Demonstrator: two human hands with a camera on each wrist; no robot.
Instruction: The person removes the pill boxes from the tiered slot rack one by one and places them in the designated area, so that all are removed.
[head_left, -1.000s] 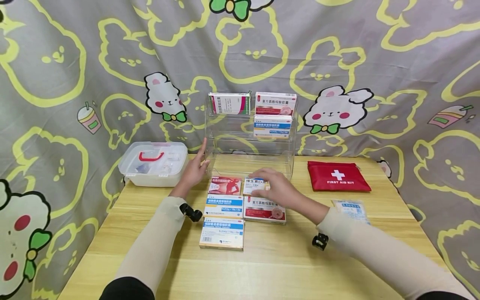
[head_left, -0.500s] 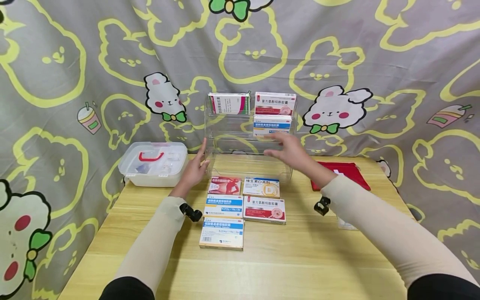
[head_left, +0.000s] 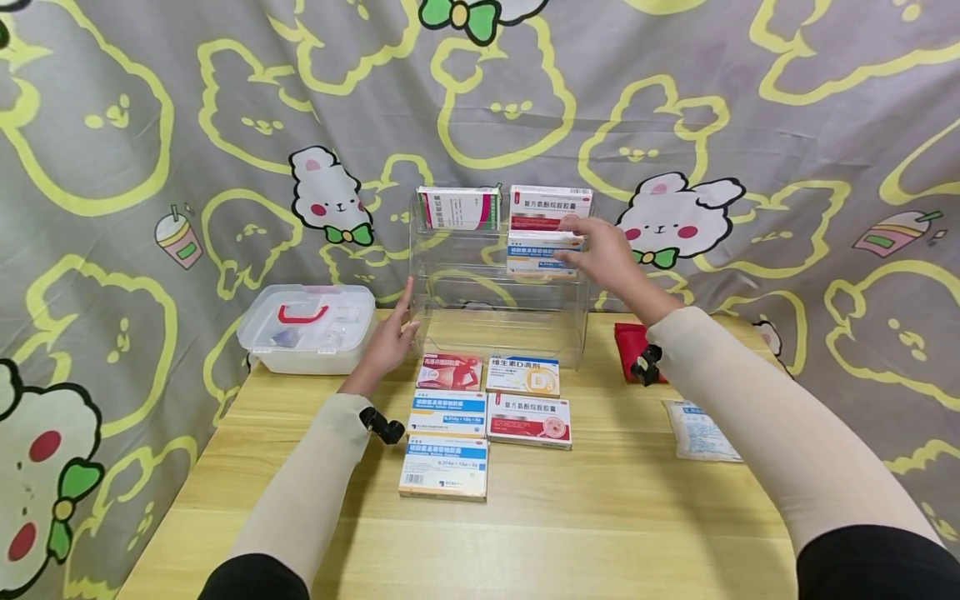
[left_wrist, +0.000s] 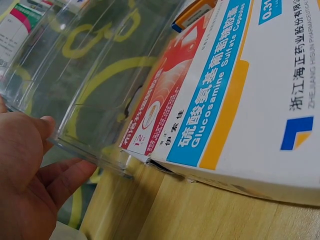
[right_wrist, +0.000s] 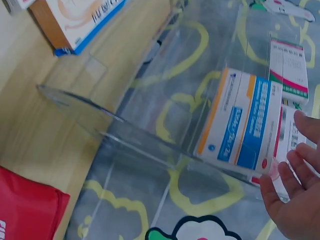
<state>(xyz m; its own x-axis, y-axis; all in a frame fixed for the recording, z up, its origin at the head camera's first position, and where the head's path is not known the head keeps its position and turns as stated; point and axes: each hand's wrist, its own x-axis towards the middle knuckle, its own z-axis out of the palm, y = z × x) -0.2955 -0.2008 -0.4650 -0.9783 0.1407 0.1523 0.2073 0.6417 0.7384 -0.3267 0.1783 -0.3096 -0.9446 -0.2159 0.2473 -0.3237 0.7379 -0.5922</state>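
A clear acrylic tiered rack (head_left: 495,327) stands at the back of the table. My left hand (head_left: 387,343) rests at its left side, index finger extended along the side; the left wrist view shows the fingertips right at the clear edge. My right hand (head_left: 606,257) is at the rack's upper right, beside a blue-and-white glucosamine box (right_wrist: 242,120) on the second tier. Its fingers are spread, with nothing held between them. Behind that box, on the top tier, stand a red-and-white capsule box (head_left: 550,205) and, to the left, a pink-and-green medicine box (head_left: 459,208).
In front of the rack lie a red box (head_left: 450,372), a vitamin D box (head_left: 522,375), another red-and-white box (head_left: 529,419) and two glucosamine boxes (head_left: 442,468). A lidded plastic case (head_left: 307,329) stands left. Right are a red pouch (head_left: 633,350) and a clear packet (head_left: 699,433).
My right hand has risen from above the vitamin D box to the glucosamine box on the rack's second tier. The left hand stays at the rack's side.
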